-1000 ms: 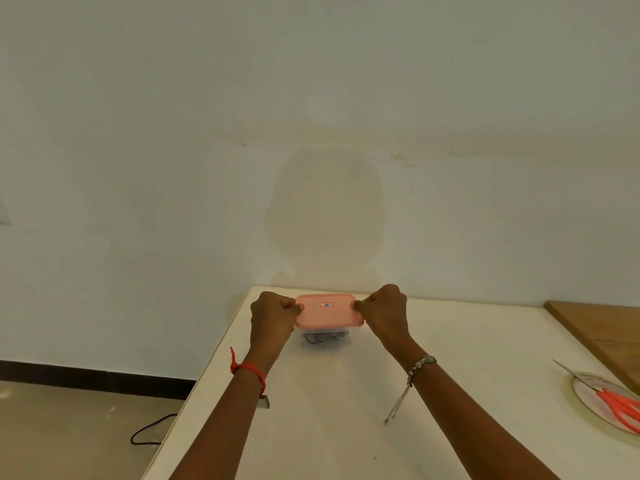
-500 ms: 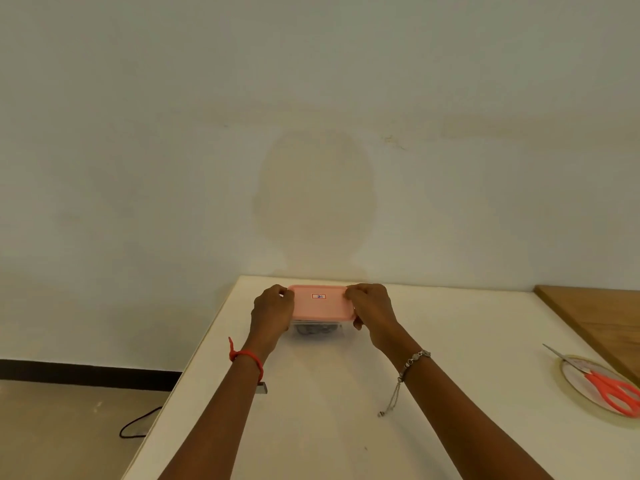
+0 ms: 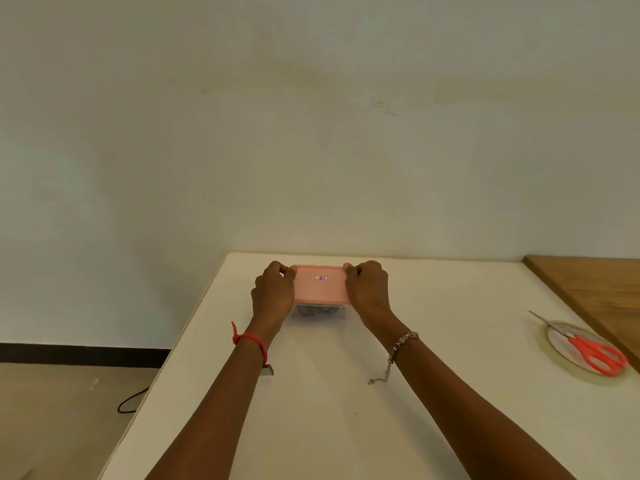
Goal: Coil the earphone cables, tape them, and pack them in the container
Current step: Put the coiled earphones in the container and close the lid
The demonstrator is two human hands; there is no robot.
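My left hand (image 3: 273, 294) and right hand (image 3: 369, 289) curled round the ends of the lid (image 3: 320, 287), I think to press it onto the box (image 3: 338, 310); cables (image 3: 311, 310) looked packed inside.

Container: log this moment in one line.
lid: on | left grip: holds lid | right grip: holds lid | container: on table

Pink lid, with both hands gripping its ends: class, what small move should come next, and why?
Probably press both ends down to seal it: the left hand and right hand grip the pink lid atop the clear container, dark cables inside.
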